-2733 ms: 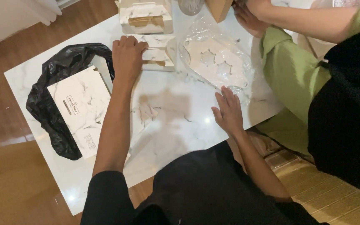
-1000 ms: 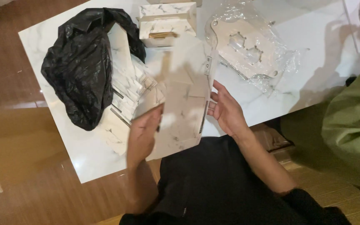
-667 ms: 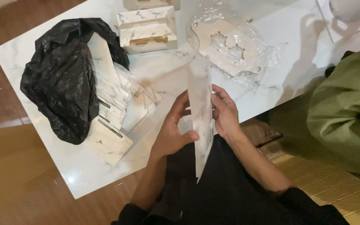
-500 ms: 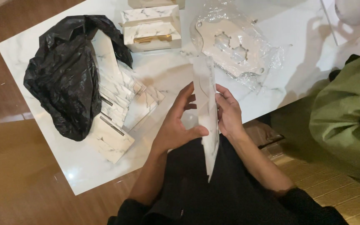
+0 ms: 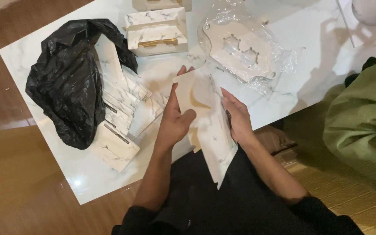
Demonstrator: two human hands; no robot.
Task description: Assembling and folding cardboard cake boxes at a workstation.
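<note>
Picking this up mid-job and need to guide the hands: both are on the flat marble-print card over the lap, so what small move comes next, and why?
Probably press the side panel inward along its crease. The left hand and right hand grip opposite edges of the marble-print card blank, which looks only partly folded, while an assembled box of the same print stands on the table.
</note>
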